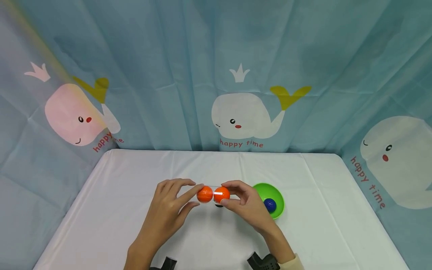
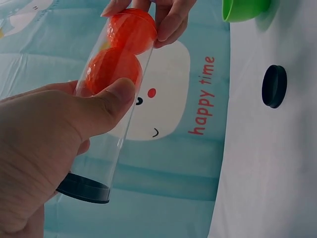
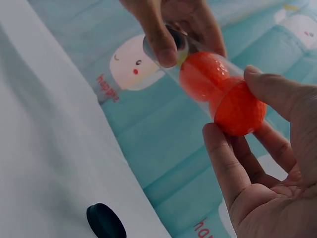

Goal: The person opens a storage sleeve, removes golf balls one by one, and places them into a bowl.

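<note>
Between the two hands, above the table, is a clear plastic tube (image 2: 115, 144) with a black cap (image 2: 83, 188) on one end. My left hand (image 1: 168, 204) grips its side, thumb along the wall in the left wrist view. Inside sits a dimpled orange ball (image 3: 200, 74). At the uncapped end a second orange ball (image 3: 241, 111) touches the first and partly sticks out. My right hand (image 1: 249, 204) pinches that outer ball between thumb and fingertips. A loose black cap (image 2: 274, 87) lies on the table below the hands, mostly hidden in the head view.
A green bowl (image 1: 262, 188) stands just right of the right hand, a blue ball (image 1: 270, 205) inside it. White cloth covers the table (image 1: 324, 225). Behind and at the sides hangs a blue curtain (image 1: 189, 75) printed with whales.
</note>
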Demonstrator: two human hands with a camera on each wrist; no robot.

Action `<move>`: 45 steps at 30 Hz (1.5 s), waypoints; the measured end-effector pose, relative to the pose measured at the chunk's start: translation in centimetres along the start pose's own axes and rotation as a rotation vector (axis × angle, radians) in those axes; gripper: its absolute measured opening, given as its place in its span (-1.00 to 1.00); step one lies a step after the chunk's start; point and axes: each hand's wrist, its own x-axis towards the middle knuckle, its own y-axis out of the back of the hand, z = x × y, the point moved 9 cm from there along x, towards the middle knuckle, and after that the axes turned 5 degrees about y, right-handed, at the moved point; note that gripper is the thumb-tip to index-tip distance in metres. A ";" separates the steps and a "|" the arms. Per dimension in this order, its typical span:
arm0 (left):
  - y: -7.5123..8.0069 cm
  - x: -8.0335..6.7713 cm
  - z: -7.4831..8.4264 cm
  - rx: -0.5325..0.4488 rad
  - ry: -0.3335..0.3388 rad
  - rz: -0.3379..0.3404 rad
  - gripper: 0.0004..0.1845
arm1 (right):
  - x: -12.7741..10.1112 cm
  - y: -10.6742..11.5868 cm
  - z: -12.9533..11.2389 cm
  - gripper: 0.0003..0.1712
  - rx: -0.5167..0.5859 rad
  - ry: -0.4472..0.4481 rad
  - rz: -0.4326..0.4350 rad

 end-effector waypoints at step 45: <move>-0.7 -0.1 -1.1 -0.106 0.059 -0.006 -0.30 | -3.1 9.0 -3.8 -0.59 -0.231 0.008 0.216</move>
